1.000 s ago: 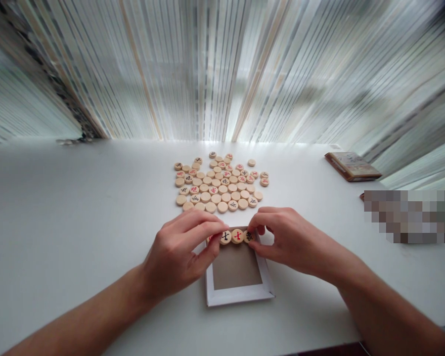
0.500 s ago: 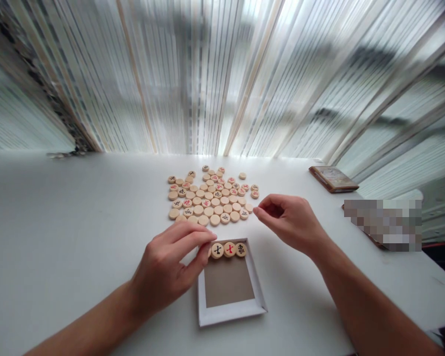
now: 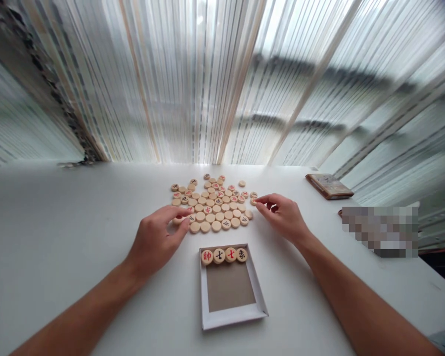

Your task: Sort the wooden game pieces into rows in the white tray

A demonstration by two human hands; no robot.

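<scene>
A pile of round wooden chess pieces (image 3: 213, 205) with red and black characters lies on the white table (image 3: 59, 237). Closer to me sits a shallow white box tray (image 3: 233, 316) with a brown bottom. A row of pieces (image 3: 224, 255) lines its far wall. My left hand (image 3: 157, 240) is at the pile's near left corner, thumb and forefinger closed round a piece (image 3: 177, 220). My right hand (image 3: 284, 213) is at the pile's right edge, its fingertips pinched on another piece (image 3: 252, 201).
A flat brown box (image 3: 329, 186) lies at the back right of the table, with a blurred-out object (image 3: 380, 231) nearer to me on the right. Striped curtains (image 3: 222, 79) hang right behind the table's far edge.
Both hands have left the tray's row and moved up to the pile, the left to its near left corner, the right to its right edge. The row's leftmost red piece now shows.
</scene>
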